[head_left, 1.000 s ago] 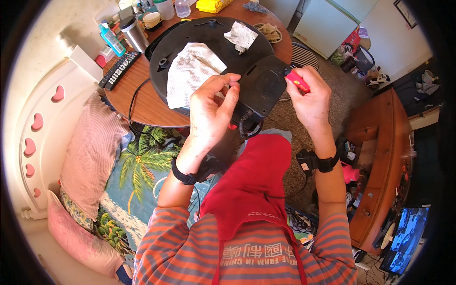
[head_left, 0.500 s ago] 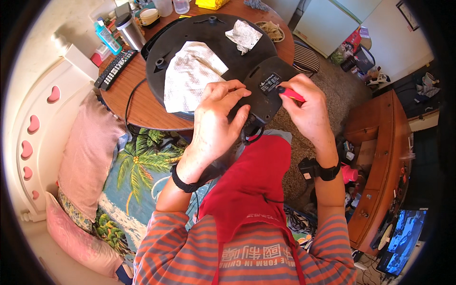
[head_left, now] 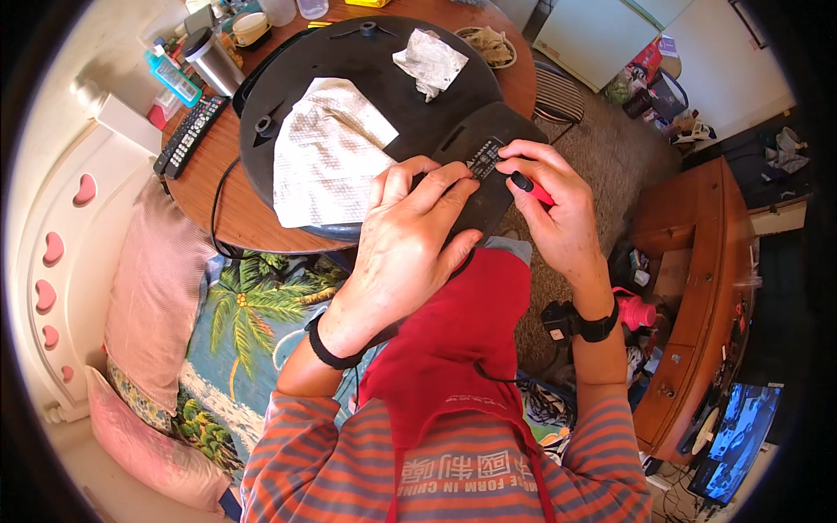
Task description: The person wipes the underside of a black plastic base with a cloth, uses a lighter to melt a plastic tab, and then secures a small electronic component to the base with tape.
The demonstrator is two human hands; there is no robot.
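Left hand (head_left: 405, 227), splayed, shifts toward the label (head_left: 484, 159), seemingly steadying the black appliance (head_left: 436, 118) at the tabletop's (head_left: 196, 196) edge; right hand (head_left: 555, 192) grips a red tool (head_left: 538, 192).

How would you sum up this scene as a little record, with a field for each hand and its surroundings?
Left hand: resting, loosely spread, on the black appliance
Right hand: gripping a small red-and-black tool near the appliance's label
On the appliance: larger paper towel; smaller crumpled paper towel
Wooden table: also holds a remote control and tumbler
Worn: red apron
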